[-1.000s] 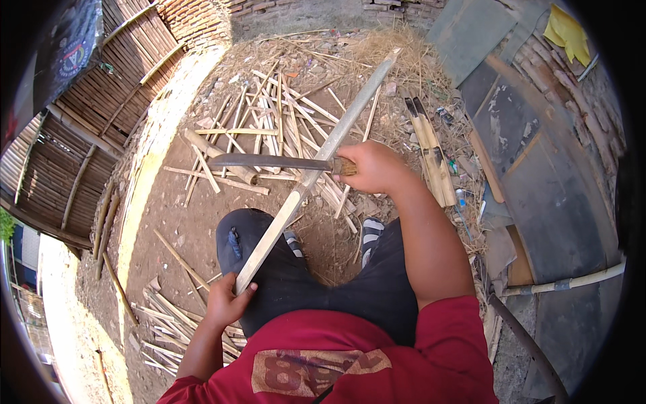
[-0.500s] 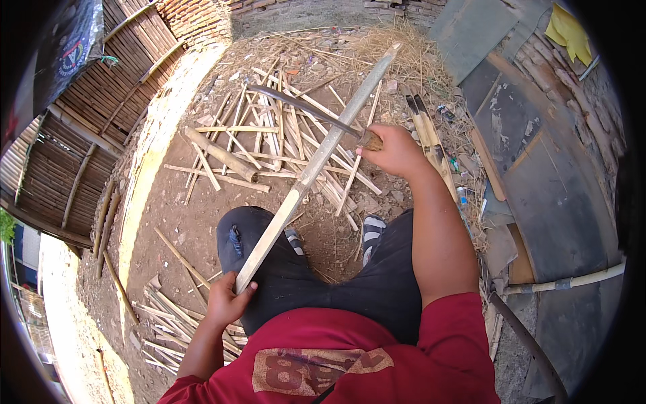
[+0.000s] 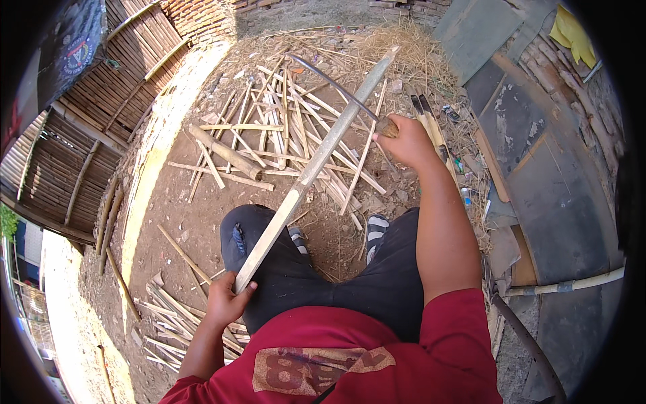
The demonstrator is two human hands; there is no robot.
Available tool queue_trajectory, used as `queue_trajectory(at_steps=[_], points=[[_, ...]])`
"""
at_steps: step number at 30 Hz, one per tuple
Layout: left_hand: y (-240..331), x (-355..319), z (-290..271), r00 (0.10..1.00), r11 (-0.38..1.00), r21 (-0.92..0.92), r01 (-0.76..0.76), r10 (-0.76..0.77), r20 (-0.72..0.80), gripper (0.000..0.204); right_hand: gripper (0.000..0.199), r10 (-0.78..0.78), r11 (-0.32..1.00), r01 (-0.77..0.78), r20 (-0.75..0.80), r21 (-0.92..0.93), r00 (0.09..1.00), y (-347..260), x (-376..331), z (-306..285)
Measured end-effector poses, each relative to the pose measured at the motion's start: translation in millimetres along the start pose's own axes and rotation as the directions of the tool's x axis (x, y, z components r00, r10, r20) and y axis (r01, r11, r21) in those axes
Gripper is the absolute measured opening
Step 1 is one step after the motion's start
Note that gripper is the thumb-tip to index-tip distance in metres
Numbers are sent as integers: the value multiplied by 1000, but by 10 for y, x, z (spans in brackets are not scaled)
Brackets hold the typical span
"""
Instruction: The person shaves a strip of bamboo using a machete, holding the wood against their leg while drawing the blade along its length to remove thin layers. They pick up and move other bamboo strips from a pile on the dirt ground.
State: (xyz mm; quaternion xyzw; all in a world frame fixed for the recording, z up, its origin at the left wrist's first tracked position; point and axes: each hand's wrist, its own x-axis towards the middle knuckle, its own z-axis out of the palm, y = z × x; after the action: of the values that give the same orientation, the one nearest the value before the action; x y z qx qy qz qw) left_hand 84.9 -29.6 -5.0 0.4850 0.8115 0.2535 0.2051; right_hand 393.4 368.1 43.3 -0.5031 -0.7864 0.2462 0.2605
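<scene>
the long bamboo strip (image 3: 315,165) slants up and away over the person's left thigh (image 3: 252,232), from beside the lap out above the dirt ground (image 3: 202,222). i'd judge it light for its length and stiff, with perhaps a little spring at the far end; it looks dry rather than slippery, unlikely to snap in ordinary handling, though its edges could well be sharp or splintery. the near end seems the sensible place to hold it, thumb on one side and fingers on the other, well clear of the blade. it's straight and narrow, creamy and clean on the near part, then duller and grey-green beyond a visible step, ending in a roughly tapered tip. the left hand (image 3: 225,299) is closed around that near end. the right hand (image 3: 407,141) is wrapped round the wooden handle of a long, dark knife (image 3: 330,79), whose blade crosses the strip towards its far end; whether metal and bamboo touch, i can't tell. beyond them a loose heap of split sticks (image 3: 286,128) lies on the dirt, a thicker bamboo piece (image 3: 232,155) at its left side. another bundle of sticks (image 3: 178,323) sits near the left forearm, and dark sheets (image 3: 558,188) lie over to the right.
</scene>
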Motion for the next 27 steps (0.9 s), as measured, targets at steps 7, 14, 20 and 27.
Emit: queue_trajectory(at_steps=[7, 14, 20, 27], points=[[60, 63, 30, 1000, 1000, -8, 4, -4, 14, 39, 50, -247, 969, 243, 104, 55, 963, -183, -150, 113], [-106, 10, 30, 1000, 999, -53, -13, 12, -21, 38, 42, -399, 900, 432, 287, -60, 871, -390, -220, 252], [29, 15, 26, 1000, 1000, -7, 19, -18, 17, 37, 64, -51, 999, 52, 75, -14, 996, -81, -88, 6], [28, 57, 69, 1000, 1000, -2, 4, -4, 31, 38, 63, -128, 991, 123, 118, 53, 985, -79, -106, 72]])
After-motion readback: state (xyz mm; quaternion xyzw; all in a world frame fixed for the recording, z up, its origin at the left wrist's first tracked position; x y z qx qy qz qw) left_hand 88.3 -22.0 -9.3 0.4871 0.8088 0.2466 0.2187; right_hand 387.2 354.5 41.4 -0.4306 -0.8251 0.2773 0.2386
